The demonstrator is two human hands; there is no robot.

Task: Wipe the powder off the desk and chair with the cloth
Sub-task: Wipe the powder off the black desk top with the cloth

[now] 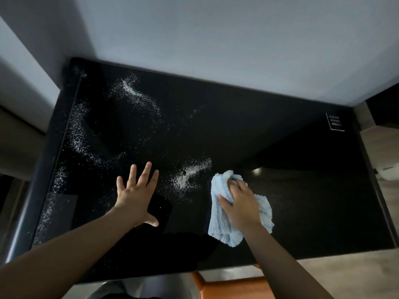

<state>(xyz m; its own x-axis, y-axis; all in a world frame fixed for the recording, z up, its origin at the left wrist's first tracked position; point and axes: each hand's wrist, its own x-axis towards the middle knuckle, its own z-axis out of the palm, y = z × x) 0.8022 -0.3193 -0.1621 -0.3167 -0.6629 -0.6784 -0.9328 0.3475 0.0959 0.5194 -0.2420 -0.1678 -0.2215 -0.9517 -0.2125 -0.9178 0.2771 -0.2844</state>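
In the head view, you look down on a black glossy surface [280, 147] that stands against a pale wall [216, 39].

Your right hand [241, 203] is on the light blue cloth [222, 221], a little right of the middle and toward the near edge. Its fingers are curled over the bunched upper part of the cloth and grip it, and the rest of the cloth lies spread on the surface under your palm and wrist.

Your left hand [136, 197] lies flat on the surface, left of the cloth, with the fingers wide apart and straight. It holds nothing.

The white powder [185, 175] has one dense patch between your two hands, just beside the far left corner of the cloth. A long band of it follows the left edge, and a curved trail goes toward the far left corner.

A small dark label [335, 122] with white text is near the far right corner.

Below the near edge, a part of the orange-brown chair [233, 288] shows. I cannot tell if powder is on it.
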